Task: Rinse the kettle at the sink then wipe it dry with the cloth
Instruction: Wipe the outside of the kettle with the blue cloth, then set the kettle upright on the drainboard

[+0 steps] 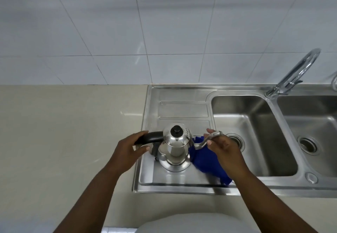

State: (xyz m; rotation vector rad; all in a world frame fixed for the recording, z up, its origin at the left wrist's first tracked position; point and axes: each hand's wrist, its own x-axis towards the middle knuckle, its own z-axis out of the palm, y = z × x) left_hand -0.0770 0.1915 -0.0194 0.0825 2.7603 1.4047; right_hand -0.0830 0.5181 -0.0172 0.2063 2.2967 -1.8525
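Kettle, polished steel with black lid knob, stood upright on the drainboard, left of the near sink basin. Left hand curled around the black handle on the side of the kettle away from the basin, fingers over the top, thumb below. Right hand was on the gooseneck spout, thumb and fingers pinched closed on it. Blue cloth lay bunched beside the kettle base on the basin side, under the right hand; whether the hand also gripped it, cannot tell. Faucet stood behind the basin.
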